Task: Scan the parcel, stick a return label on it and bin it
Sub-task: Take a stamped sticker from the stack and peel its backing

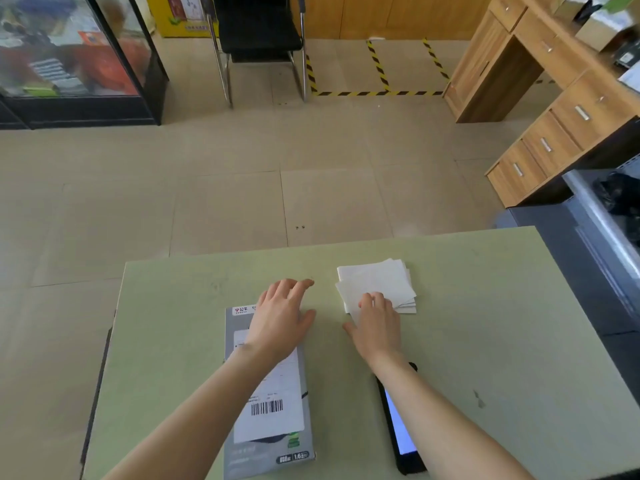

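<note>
1. The right hand (pixel 375 315) rests fingers-down on the near edge of a loose stack of white return labels (pixel 377 284), fingertips curled as if lifting the top sheet; whether it has pinched one free cannot be told.
2. The left hand (pixel 282 315) hovers open, fingers spread, over the far end of the parcel (pixel 268 393), gripping nothing.
3. The parcel, a flat grey box carrying a white shipping label with a barcode (pixel 266 407), lies on the pale green desk (pixel 485 323), to the left of the labels and nearer the person.
4. A black handheld scanner (pixel 400 431), screen lit, lies on the desk under the right forearm, just right of the parcel.
5. With the scanner set down, the labelling step appears to be in hand.
6. The next move calls for separating a single label from the stack, carrying it left to the parcel and pressing it flat while the left hand steadies the box.
7. No bin can be identified for certain.
</note>
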`<control>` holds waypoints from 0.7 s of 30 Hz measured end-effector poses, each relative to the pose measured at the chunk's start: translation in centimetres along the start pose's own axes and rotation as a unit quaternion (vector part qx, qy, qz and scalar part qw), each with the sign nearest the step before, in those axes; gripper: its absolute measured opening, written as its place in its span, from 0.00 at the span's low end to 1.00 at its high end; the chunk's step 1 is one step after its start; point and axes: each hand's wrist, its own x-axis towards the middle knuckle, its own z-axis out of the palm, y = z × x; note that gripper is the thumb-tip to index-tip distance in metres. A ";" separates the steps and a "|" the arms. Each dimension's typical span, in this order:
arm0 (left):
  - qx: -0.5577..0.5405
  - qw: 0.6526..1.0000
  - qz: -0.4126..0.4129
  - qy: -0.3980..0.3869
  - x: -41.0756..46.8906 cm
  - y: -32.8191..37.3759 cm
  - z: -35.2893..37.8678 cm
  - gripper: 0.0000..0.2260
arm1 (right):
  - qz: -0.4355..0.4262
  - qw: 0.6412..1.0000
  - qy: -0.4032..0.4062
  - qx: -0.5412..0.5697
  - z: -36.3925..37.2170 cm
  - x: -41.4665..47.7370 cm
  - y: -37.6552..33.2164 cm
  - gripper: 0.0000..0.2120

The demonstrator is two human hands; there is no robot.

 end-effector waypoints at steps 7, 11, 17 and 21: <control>0.028 0.999 -0.017 -0.033 1.5 0.3 1.4 0.19 | -0.009 1.000 0.004 0.020 0.4 1.4 0.9 0.09; 0.026 0.999 -0.022 -0.033 1.6 0.6 1.5 0.18 | 0.029 0.989 0.052 0.132 0.0 0.7 1.3 0.07; -0.016 0.999 -0.027 -0.041 2.0 1.9 2.0 0.18 | 0.126 0.903 0.057 0.407 -2.3 0.4 1.9 0.09; -0.041 0.998 -0.013 -0.045 2.5 3.1 2.3 0.22 | 0.139 0.866 0.009 0.481 -3.5 0.4 2.0 0.08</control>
